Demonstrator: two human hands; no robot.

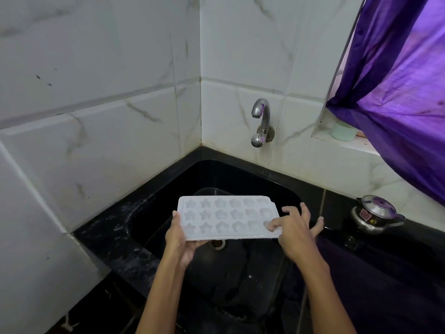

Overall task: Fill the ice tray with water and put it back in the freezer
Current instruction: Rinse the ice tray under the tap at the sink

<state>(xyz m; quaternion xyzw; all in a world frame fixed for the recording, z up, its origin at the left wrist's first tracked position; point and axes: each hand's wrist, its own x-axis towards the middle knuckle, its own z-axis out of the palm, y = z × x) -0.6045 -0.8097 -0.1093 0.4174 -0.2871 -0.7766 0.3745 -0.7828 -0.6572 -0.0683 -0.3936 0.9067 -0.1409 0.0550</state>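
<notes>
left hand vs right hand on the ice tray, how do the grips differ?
The left hand grips the ice tray at its left end, thumb on top and palm under; the right hand sits at the right end. The left hand's fingers are hidden beneath the tray; the right hand's fingers are spread, one or two resting on the tray's top. Both hold the tray level over the black sink.

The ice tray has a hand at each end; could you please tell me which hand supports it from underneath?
The left hand: its palm cups under the ice tray at the left end, thumb on the rim. The right hand only touches the right end with its fingertips, fingers spread.
</notes>
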